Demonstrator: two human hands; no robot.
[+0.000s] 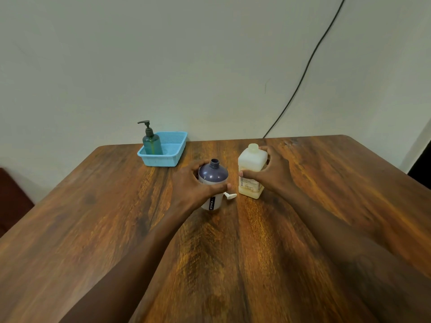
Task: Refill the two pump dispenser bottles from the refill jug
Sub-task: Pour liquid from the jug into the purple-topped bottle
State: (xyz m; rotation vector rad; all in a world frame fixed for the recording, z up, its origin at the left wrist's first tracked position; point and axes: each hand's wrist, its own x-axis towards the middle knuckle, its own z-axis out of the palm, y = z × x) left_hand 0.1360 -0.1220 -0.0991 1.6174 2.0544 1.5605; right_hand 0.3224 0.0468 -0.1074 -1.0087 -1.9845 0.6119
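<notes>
A purple-topped white dispenser bottle (213,176) stands upright on the wooden table (116,206), its neck open with no pump on it. My left hand (194,183) is wrapped around its body. A white pump head (230,196) lies on the table just right of the bottle's base. To the right stands the pale square refill jug (252,170) with its cap on, partly filled with yellowish liquid. My right hand (271,171) grips its right side. A green pump bottle (152,142) with a dark pump stands in the blue basket (173,157).
The blue basket sits at the table's far left edge by the wall. A black cable (305,68) runs down the wall behind the table. A dark reddish seat (11,194) shows at the left edge.
</notes>
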